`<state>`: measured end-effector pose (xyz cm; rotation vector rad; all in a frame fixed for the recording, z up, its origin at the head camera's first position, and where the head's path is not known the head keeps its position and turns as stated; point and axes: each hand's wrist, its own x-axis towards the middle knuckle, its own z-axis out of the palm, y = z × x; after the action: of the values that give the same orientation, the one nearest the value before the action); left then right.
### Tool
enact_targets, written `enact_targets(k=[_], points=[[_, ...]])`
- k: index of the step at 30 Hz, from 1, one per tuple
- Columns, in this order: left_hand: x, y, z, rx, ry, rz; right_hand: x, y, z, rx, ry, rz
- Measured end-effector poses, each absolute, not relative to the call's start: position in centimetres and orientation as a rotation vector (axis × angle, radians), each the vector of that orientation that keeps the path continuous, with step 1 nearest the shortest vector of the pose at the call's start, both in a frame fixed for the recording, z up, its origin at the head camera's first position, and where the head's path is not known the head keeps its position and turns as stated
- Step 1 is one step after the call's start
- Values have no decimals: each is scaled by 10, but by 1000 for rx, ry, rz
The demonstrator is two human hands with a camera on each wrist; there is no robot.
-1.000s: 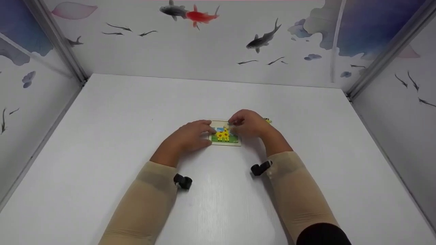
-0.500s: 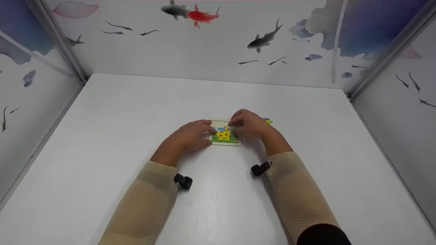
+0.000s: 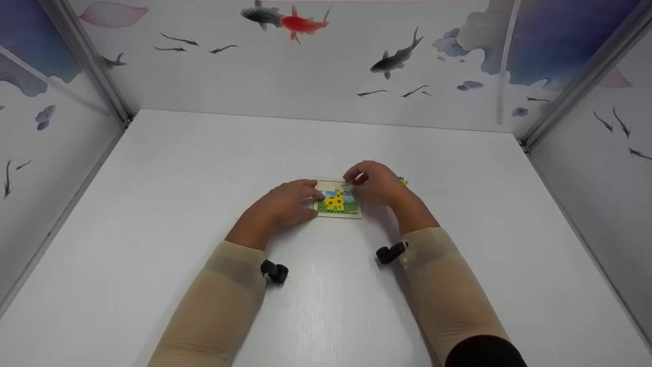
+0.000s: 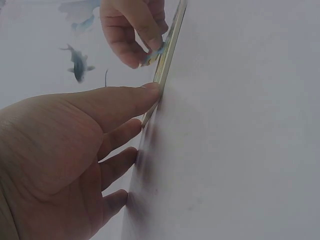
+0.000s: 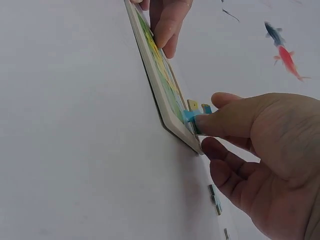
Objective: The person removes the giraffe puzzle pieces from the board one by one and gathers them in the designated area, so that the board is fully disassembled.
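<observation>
A small puzzle board (image 3: 338, 216) with a yellow giraffe picture (image 3: 334, 201) lies on the white table. At its left side my left hand (image 3: 288, 204) rests, fingers extended, the thumb touching the board's edge in the left wrist view and a fingertip on the picture. Over the board's far right part, my right hand (image 3: 378, 182) pinches a small puzzle piece (image 5: 190, 115), blue with a yellow part, between thumb and finger. In the right wrist view this piece stands tilted right at the board's surface. Its far side is hidden by the thumb (image 5: 220, 124).
Loose puzzle pieces (image 5: 215, 200) lie on the table beyond my right hand; a yellow-green bit (image 3: 403, 180) of them shows past the hand in the head view. White walls with painted fish (image 3: 304, 24) enclose the table (image 3: 229, 148) at the back and sides.
My right hand has shifted slightly up and to the right, uncovering more of the picture's right side. More of the loose pieces is now covered by that hand. The left hand stays put.
</observation>
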<state>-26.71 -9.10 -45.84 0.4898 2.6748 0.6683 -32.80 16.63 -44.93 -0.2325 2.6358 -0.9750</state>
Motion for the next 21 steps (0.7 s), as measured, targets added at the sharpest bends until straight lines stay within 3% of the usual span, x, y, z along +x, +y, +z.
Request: enact_targets(k=[6, 21], points=[[-267, -92, -459, 485, 2676, 685, -331, 172, -451, -251, 2644, -1088], [-263, -91, -460, 452, 2683, 699, -336, 217, -425, 60, 2579, -1304]])
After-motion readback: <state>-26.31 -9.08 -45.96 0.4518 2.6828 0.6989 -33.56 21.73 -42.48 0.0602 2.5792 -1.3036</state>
